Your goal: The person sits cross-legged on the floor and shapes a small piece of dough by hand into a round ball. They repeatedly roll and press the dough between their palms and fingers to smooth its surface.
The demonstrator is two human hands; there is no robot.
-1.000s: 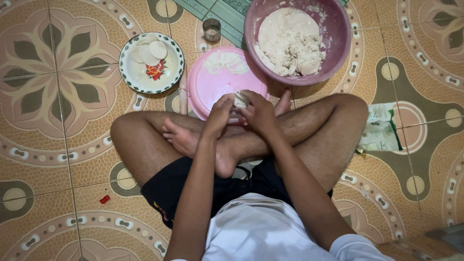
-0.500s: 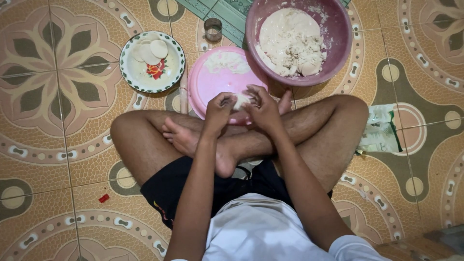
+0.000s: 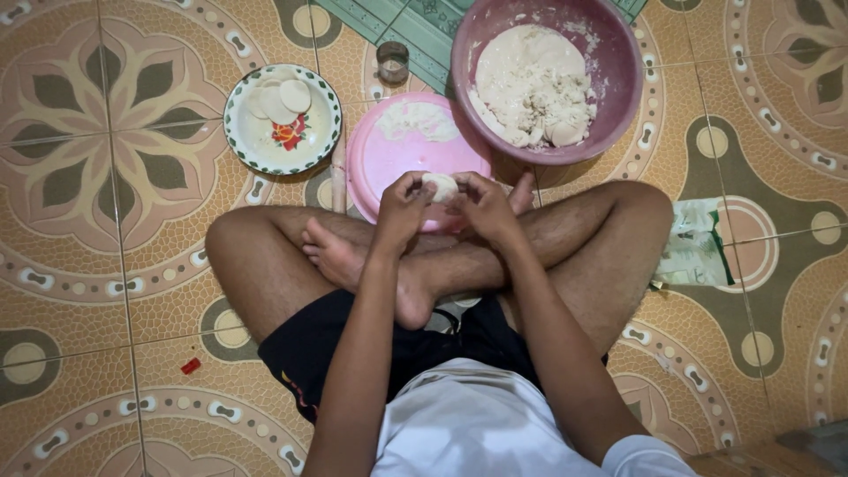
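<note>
Both hands meet above the crossed shins: the left hand [image 3: 402, 205] and the right hand [image 3: 481, 205] pinch a small pale dough ball [image 3: 441, 186] between curled fingers, just over the near edge of a round pink tray [image 3: 389, 163]. Beyond it stands a mauve bowl [image 3: 618, 66] of white dough. A flowered plate [image 3: 322, 132] with flat dough discs lies to the left. A crumpled green-and-white packet [image 3: 695, 252] lies on the patterned tile floor beside the right knee.

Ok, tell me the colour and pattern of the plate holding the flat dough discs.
The plate is white with a green scalloped rim and a red flower in the middle, seen in the head view.
</note>
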